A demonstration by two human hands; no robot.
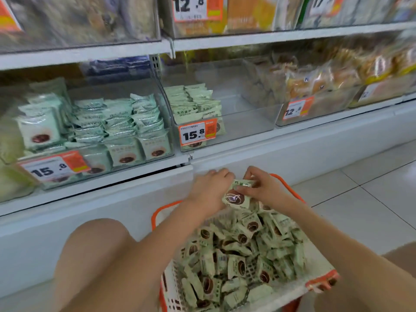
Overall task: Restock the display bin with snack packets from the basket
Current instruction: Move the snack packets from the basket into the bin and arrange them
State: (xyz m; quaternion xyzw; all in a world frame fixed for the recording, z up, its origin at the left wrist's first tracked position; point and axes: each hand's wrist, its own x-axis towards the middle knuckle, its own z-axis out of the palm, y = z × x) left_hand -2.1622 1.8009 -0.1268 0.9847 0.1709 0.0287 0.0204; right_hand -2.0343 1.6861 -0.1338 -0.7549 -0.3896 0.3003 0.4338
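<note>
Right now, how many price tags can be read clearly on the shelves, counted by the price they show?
15.8 tags: 2
12.8 tags: 2
Total: 4 readable tags. The other tags are too blurred or cut off to read in full.

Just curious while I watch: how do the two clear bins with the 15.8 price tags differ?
The left bin is packed nearly full across its width; the middle bin holds one stack at its left end, the rest bare. Left bin packets are bluish-green, middle bin packets paler. Both are clear plastic bins with orange 15.8 tags.
</note>
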